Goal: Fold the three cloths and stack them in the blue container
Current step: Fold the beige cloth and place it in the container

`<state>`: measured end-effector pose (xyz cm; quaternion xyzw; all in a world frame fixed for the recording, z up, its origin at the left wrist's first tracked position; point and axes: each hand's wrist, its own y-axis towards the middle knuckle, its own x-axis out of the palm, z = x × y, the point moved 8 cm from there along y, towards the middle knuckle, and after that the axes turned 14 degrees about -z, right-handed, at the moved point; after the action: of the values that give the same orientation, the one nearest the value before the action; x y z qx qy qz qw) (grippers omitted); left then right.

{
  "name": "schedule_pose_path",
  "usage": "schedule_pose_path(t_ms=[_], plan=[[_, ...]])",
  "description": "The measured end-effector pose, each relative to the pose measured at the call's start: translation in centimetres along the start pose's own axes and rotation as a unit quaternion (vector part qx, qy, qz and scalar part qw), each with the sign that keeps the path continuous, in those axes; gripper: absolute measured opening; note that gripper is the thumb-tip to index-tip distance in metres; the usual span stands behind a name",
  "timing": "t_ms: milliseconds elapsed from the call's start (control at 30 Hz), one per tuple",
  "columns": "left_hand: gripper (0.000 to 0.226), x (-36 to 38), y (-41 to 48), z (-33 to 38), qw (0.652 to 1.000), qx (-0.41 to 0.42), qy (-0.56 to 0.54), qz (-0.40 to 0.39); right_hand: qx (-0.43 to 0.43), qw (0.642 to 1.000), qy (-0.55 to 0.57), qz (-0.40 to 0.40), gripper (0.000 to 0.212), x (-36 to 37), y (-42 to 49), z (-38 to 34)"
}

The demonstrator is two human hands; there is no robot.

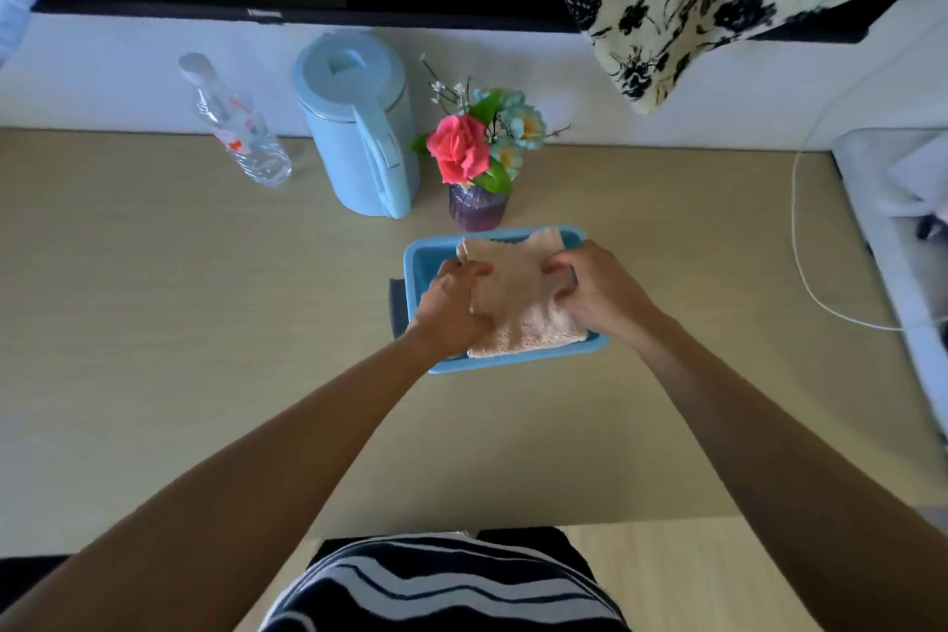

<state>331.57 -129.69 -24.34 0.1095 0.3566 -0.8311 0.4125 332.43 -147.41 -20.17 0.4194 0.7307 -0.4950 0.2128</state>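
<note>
- A nubby, peach terry cloth [518, 303], folded into a rough rectangle, lies in the blue container [418, 262], a shallow plastic tray with rounded corners.
- The left hand [451, 308] grips the cloth's left edge with curled fingers.
- The right hand [595, 287] pinches its right edge.
- The container sits on a pale wood-grain desk [205, 323].
- Behind stand a ribbed purple vase [477, 208], a smooth pale-blue kettle [359, 128] and a clear bottle [236, 123].
</note>
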Motion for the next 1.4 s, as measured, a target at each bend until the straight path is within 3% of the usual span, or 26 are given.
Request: schedule_pose_path(t_ms=[267, 467, 533, 633, 733, 867, 1100, 1400], plan=[[0.088, 2.8, 2.4, -0.8, 0.996, -0.053, 0.047, -0.053, 0.057, 0.983, -0.17, -0.033, 0.039, 2.0, 2.1, 0.4], [0.083, 3.3, 2.9, -1.1, 0.994, -0.071, 0.067, -0.048, 0.044, 0.967, -0.252, 0.011, 0.06, 2.9, 2.1, -0.7], [0.079, 2.5, 2.6, -0.9, 0.99, -0.082, 0.118, -0.004, 0.032, 0.952, -0.301, 0.052, 0.05, 2.3, 1.7, -1.4], [0.069, 2.0, 2.5, 1.4, 0.976, -0.014, 0.215, 0.041, -0.01, 0.931, -0.362, 0.052, 0.035, 2.2, 1.7, -2.3], [0.076, 3.8, 3.4, 3.0, 0.953, 0.034, 0.3, 0.01, -0.017, 0.923, -0.384, -0.013, 0.045, 3.5, 3.2, -1.5], [0.091, 5.2, 4.9, 2.6, 0.942, 0.004, 0.334, -0.019, 0.009, 0.903, -0.426, -0.053, 0.057, 4.4, 4.6, -0.3], [0.108, 5.9, 7.2, 0.7, 0.906, -0.007, 0.42, -0.057, 0.054, 0.896, -0.434, -0.081, 0.053, 5.9, 5.7, 0.4], [0.109, 5.6, 7.1, 0.0, 0.918, 0.008, 0.376, -0.129, 0.048, 0.91, -0.406, -0.067, 0.049, 6.0, 6.0, 0.6]])
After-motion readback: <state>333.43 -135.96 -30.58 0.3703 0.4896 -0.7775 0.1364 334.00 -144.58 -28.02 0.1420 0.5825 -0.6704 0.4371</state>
